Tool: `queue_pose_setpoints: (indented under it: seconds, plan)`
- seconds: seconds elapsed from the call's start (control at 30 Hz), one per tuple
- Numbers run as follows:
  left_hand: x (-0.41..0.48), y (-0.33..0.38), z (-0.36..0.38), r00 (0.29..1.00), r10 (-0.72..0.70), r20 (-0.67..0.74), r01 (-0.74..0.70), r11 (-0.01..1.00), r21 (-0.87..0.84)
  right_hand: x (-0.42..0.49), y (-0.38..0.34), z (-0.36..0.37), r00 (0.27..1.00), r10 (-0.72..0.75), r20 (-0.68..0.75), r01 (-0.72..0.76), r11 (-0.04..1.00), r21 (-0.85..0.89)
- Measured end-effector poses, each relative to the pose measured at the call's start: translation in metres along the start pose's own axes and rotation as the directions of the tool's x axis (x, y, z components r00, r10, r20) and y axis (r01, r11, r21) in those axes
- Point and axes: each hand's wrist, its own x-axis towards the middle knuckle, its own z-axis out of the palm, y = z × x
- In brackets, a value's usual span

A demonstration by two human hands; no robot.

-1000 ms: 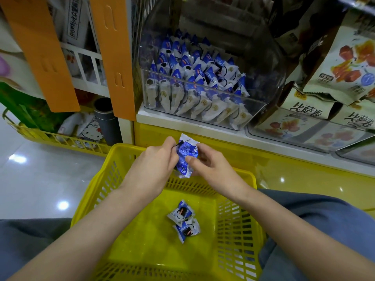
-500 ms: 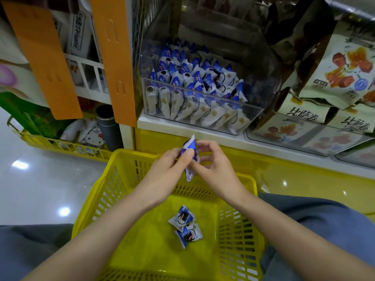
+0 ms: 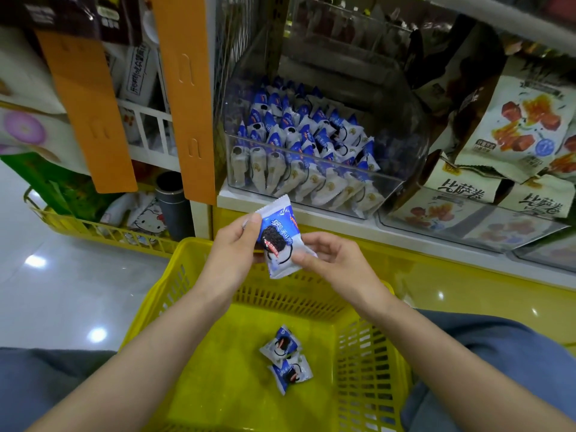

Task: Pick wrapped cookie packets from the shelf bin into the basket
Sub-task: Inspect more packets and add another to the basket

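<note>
Currently: one cookie packet [image 3: 277,241] held above the basket's [image 3: 367,353] far rim, both hands on it.
Grip: left hand [image 3: 232,260] pinches its upper-left edge, right hand [image 3: 336,263] pinches its lower-right side, printed face up. Two more packets [image 3: 282,344] lie touching on the basket floor. The clear shelf bin [image 3: 386,190] behind holds rows of them.

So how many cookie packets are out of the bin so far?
3. The farther packet and nearer packet lie touching on the basket floor; the held packet is pinched by left hand and right hand above it.
</note>
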Motion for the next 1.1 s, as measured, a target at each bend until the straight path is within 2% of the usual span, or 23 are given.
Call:
queue_pose_setpoints:
  seconds: [0.07, 0.13, 0.3, 0.37, 0.43, 0.5, 0.6, 0.7, 0.87, 0.97, 1.0, 1.1]
  plan:
    - [0.0, 0.007, -0.002, 1.0, 0.031, 0.007, -0.031, 0.999, 0.036, -0.002, -0.005, -0.001, 0.999, -0.002, 0.037, 0.001, 1.0, 0.022]
    - [0.001, 0.014, -0.001, 0.992, 0.119, 0.048, -0.125, 0.981, 0.146, -0.006, -0.012, -0.002, 0.998, -0.033, 0.061, 0.033, 0.999, 0.001]
    - [0.01, 0.047, 0.008, 0.91, 0.376, 0.172, -0.413, 0.857, 0.309, -0.011, -0.043, -0.015, 0.989, -0.139, -0.056, 0.142, 0.988, 0.057]
    - [0.02, 0.065, 0.007, 0.851, 0.493, 0.183, -0.521, 0.743, 0.42, -0.005, -0.064, -0.032, 0.962, -0.213, -0.169, 0.216, 0.976, -0.005]
    - [0.033, 0.08, 0.004, 0.777, 0.592, 0.213, -0.596, 0.583, 0.553, 0.01, -0.086, -0.052, 0.903, -0.297, -0.31, 0.276, 0.955, -0.11]
    - [0.048, 0.088, 0.001, 0.738, 0.608, 0.293, -0.605, 0.405, 0.686, 0.037, -0.106, -0.069, 0.832, -0.371, -0.413, 0.275, 0.922, -0.273]
    - [0.067, 0.084, -0.002, 0.747, 0.536, 0.393, -0.561, 0.193, 0.805, 0.09, -0.124, -0.085, 0.765, -0.424, -0.485, 0.144, 0.847, -0.512]
    - [0.073, 0.077, -0.007, 0.69, 0.548, 0.473, -0.585, 0.036, 0.811, 0.147, -0.125, -0.098, 0.758, -0.439, -0.482, -0.024, 0.72, -0.694]
    - [0.077, 0.075, -0.013, 0.604, 0.635, 0.482, -0.622, -0.003, 0.783, 0.21, -0.112, -0.114, 0.787, -0.34, -0.515, -0.241, 0.6, -0.763]
    - [0.08, 0.073, -0.014, 0.573, 0.656, 0.49, -0.649, -0.001, 0.761, 0.231, -0.106, -0.113, 0.782, -0.329, -0.528, -0.36, 0.454, -0.815]
    - [0.081, 0.072, -0.014, 0.573, 0.652, 0.496, -0.655, 0.001, 0.755, 0.235, -0.104, -0.112, 0.784, -0.326, -0.529, -0.372, 0.435, -0.82]
    - [0.083, 0.072, -0.016, 0.563, 0.648, 0.513, -0.668, -0.009, 0.744, 0.246, -0.095, -0.113, 0.803, -0.239, -0.545, -0.355, 0.543, -0.761]
